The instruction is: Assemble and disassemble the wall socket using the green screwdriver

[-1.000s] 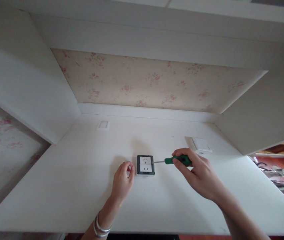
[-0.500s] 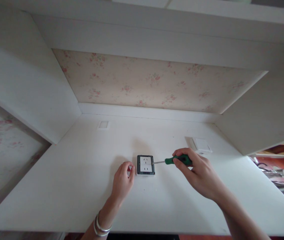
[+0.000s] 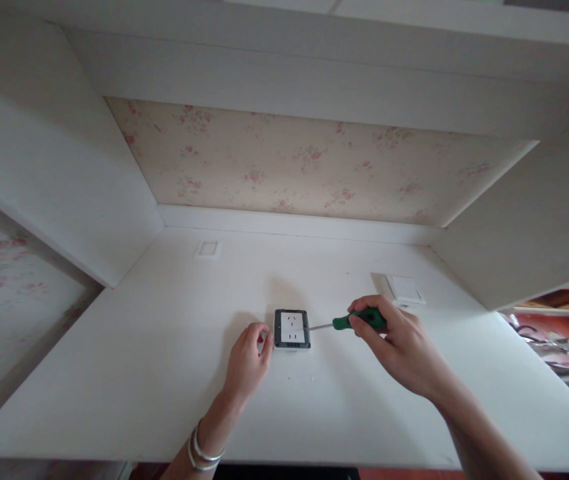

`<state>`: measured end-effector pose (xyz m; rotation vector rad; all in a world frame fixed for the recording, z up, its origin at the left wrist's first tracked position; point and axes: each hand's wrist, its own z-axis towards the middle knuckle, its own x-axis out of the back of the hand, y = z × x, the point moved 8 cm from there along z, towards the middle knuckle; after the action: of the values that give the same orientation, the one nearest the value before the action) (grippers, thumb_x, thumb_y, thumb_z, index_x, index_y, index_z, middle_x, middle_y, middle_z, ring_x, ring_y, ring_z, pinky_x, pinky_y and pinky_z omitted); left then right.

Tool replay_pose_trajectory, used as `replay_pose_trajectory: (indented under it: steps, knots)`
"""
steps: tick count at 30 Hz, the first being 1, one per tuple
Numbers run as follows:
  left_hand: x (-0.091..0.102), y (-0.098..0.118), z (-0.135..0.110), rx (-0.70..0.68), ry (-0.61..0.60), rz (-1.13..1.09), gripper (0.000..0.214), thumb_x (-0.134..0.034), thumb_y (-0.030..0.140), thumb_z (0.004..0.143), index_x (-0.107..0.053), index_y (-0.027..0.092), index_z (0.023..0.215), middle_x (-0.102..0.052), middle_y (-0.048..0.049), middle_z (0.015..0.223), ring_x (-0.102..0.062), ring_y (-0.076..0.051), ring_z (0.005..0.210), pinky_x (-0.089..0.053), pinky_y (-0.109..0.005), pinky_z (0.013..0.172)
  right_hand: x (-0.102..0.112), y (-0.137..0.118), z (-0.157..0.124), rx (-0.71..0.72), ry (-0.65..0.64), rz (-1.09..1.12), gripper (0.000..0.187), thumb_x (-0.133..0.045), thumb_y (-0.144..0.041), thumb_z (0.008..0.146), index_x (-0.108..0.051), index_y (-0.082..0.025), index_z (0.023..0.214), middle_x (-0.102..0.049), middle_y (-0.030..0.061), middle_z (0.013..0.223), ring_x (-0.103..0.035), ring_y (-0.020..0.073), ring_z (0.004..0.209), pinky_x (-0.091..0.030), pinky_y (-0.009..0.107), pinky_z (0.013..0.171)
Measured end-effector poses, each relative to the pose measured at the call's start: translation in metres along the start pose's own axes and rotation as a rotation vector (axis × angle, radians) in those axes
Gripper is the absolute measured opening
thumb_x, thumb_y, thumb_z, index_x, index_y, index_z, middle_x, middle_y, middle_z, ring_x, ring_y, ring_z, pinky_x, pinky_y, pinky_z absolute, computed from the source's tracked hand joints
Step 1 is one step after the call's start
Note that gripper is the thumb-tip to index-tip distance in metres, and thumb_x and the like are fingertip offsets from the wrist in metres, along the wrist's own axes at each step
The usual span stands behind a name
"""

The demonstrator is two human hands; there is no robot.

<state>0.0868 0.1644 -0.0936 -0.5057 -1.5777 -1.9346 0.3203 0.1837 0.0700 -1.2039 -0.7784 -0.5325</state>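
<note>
Gripping a green-handled screwdriver, the right hand comes in from the lower right of the frame. Its thumb and fingers close around the handle, and the thin metal shaft points left. The tip appears to meet the right side of a wall-type socket, which lies just below the centre of the frame on a broad white surface. The socket has a white face with slots and a dark grey frame around it.

The left hand is curled beside the socket's left edge, thumb and forefinger bent towards each other with a small gap between them. The thumb is very near or touching the frame; the view does not settle which, nor whether anything tiny is pinched there. Silver bangles circle that wrist at the bottom of the frame.

The screwdriver should be light and rigid, its handle probably smooth enough to turn in a loose grasp, so the thick part of the grip is the place to hold it. The socket looks like hard, light plastic; its thin frame could chip or crack under a slipping tip, and its outer sides seem the safest hold.

Farther up the surface are a pale square plate at left and a raised white plate at right.
</note>
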Motion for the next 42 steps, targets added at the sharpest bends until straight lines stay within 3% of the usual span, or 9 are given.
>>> replay_pose_trajectory:
  steps: [20,22,24,28,32,42]
  knots:
    - [0.001,0.004,0.0,-0.005,0.001,-0.073,0.016,-0.046,0.033,0.091,-0.055,0.022,0.098,-0.065,-0.0046,0.092,-0.064,-0.017,0.08,-0.052,-0.025,0.062,-0.007,-0.042,0.02,0.198,-0.123,-0.257,0.012,-0.044,-0.029,0.091,-0.05,-0.022,0.099,-0.063,0.0019,0.083,-0.057,0.0155,0.067,-0.04,0.028,0.062]
    - [0.0,0.01,0.0,-0.031,-0.034,-0.099,0.021,-0.046,0.034,0.09,-0.054,0.022,0.106,-0.063,-0.0073,0.102,-0.063,-0.018,0.091,-0.054,-0.027,0.067,-0.006,-0.044,0.021,0.201,-0.128,-0.269,0.012,-0.044,-0.029,0.091,-0.05,-0.022,0.098,-0.063,0.0024,0.082,-0.057,0.0156,0.066,-0.04,0.028,0.061]
    - [-0.002,0.015,0.0,-0.075,-0.064,-0.093,0.031,-0.051,0.036,0.088,-0.05,0.022,0.116,-0.058,-0.0098,0.119,-0.058,-0.021,0.109,-0.054,-0.033,0.083,-0.006,-0.046,0.022,0.206,-0.126,-0.273,0.013,-0.043,-0.029,0.091,-0.051,-0.021,0.098,-0.064,0.0028,0.08,-0.056,0.0154,0.065,-0.04,0.028,0.06]
    - [-0.01,0.019,0.002,-0.149,-0.088,-0.029,0.065,-0.066,0.043,0.078,-0.038,0.024,0.134,-0.042,-0.0109,0.14,-0.039,-0.027,0.131,-0.039,-0.048,0.107,-0.005,-0.046,0.022,0.216,-0.104,-0.264,0.014,-0.043,-0.028,0.091,-0.052,-0.021,0.097,-0.064,0.0033,0.079,-0.057,0.0151,0.063,-0.04,0.027,0.059]
    - [-0.026,0.018,0.007,-0.184,-0.129,0.019,0.086,-0.073,0.045,0.069,-0.03,0.024,0.14,-0.035,-0.012,0.146,-0.034,-0.03,0.134,-0.037,-0.051,0.108,-0.006,-0.043,0.022,0.208,-0.099,-0.267,0.014,-0.043,-0.029,0.091,-0.052,-0.021,0.098,-0.065,0.0037,0.081,-0.057,0.0153,0.065,-0.04,0.027,0.06]
    - [-0.027,0.022,0.013,-0.189,-0.118,0.024,0.081,-0.076,0.041,0.068,-0.037,0.023,0.136,-0.039,-0.0127,0.142,-0.039,-0.03,0.13,-0.039,-0.05,0.107,-0.006,-0.044,0.024,0.215,-0.111,-0.292,0.012,-0.043,-0.027,0.091,-0.052,-0.02,0.096,-0.064,0.004,0.08,-0.056,0.0154,0.063,-0.039,0.027,0.058]
